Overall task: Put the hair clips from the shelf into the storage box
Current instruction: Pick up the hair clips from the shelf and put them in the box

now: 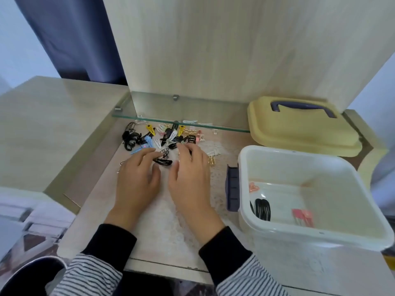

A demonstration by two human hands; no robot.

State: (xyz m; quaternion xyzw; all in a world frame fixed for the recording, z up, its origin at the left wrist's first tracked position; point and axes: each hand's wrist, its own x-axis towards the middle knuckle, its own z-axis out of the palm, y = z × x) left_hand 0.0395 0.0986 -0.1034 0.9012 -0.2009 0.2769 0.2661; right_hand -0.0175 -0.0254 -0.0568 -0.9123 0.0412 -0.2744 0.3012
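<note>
A pile of hair clips (pixel 164 136) in black, yellow, blue, white and pink lies on the shelf under a glass panel. My left hand (pixel 136 178) rests palm down by the pile, fingertips touching a black snap clip (pixel 163 161) and a small claw clip (pixel 164 151). My right hand (pixel 190 174) lies next to it, fingertips curled at the pile's near edge; what they pinch is hidden. The white storage box (pixel 350 165) stands open on the right, with black clips (pixel 262 209), pink clips (pixel 302 216) and a pink heart clip (pixel 253 186) inside.
The box's yellow lid (pixel 303 135) with a dark blue handle lies behind the box. A glass shelf edge (pixel 213 126) runs above the pile. A small gold clip (pixel 211 161) sits beside my right hand. A wooden back panel rises behind.
</note>
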